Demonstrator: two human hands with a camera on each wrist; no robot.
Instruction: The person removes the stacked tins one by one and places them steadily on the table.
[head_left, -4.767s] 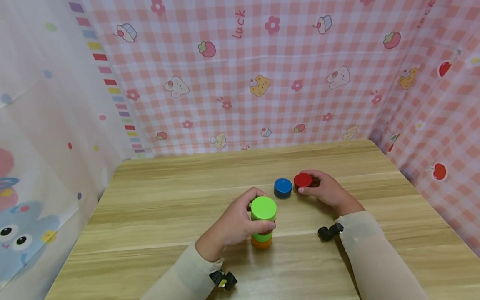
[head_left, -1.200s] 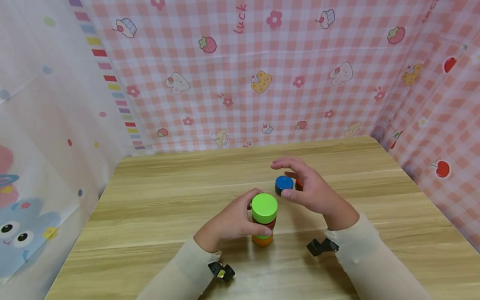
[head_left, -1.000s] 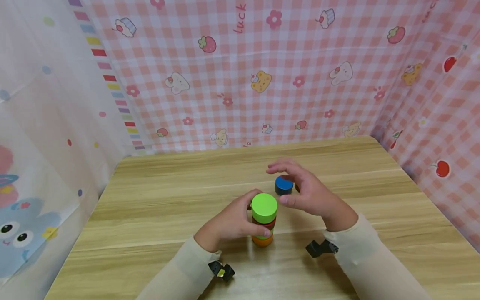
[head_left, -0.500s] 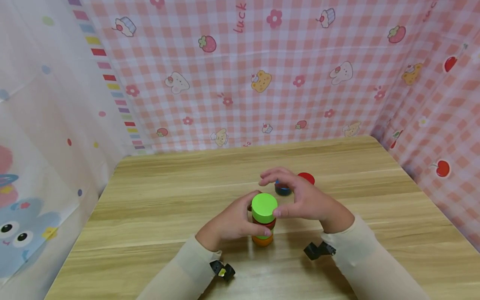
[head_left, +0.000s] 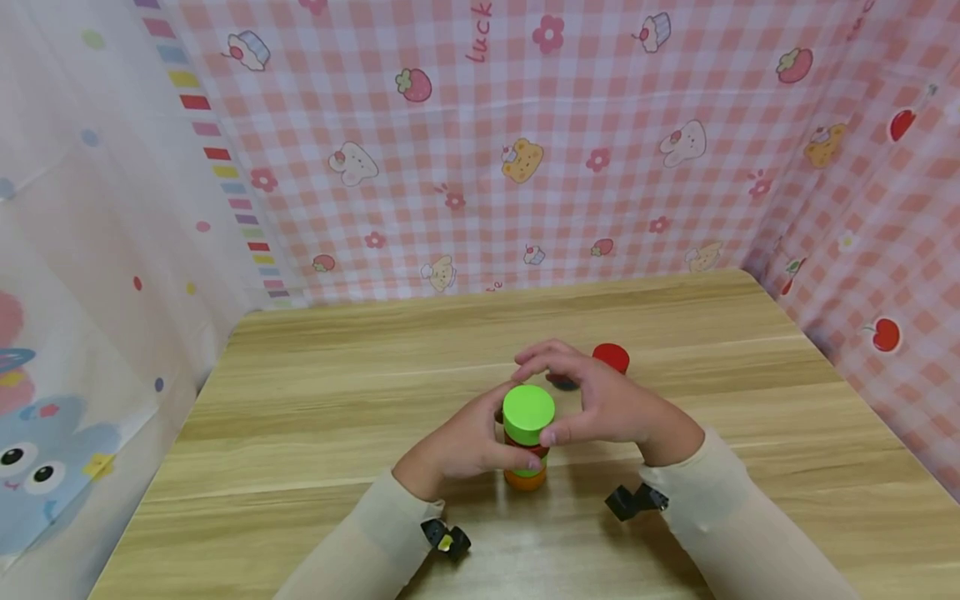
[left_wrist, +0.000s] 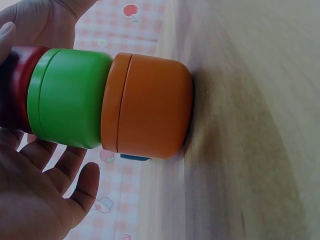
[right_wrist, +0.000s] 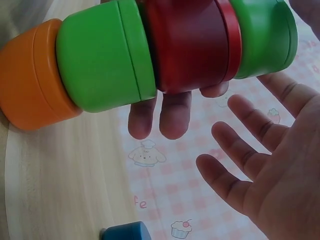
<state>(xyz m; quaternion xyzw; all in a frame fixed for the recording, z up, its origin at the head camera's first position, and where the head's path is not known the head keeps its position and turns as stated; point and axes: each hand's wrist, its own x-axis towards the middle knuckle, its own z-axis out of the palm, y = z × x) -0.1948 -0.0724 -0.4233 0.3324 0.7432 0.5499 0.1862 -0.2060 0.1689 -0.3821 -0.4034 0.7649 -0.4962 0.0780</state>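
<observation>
The tower of pots (right_wrist: 110,60) stands up on the desk (head_left: 337,375), with the left hand (head_left: 463,439) wrapped round its red pot (right_wrist: 195,42). The right hand (head_left: 611,404) has its fingers apart beside the tower's green top pot (head_left: 528,410). Best squeeze softly from both sides, so nothing leans
</observation>
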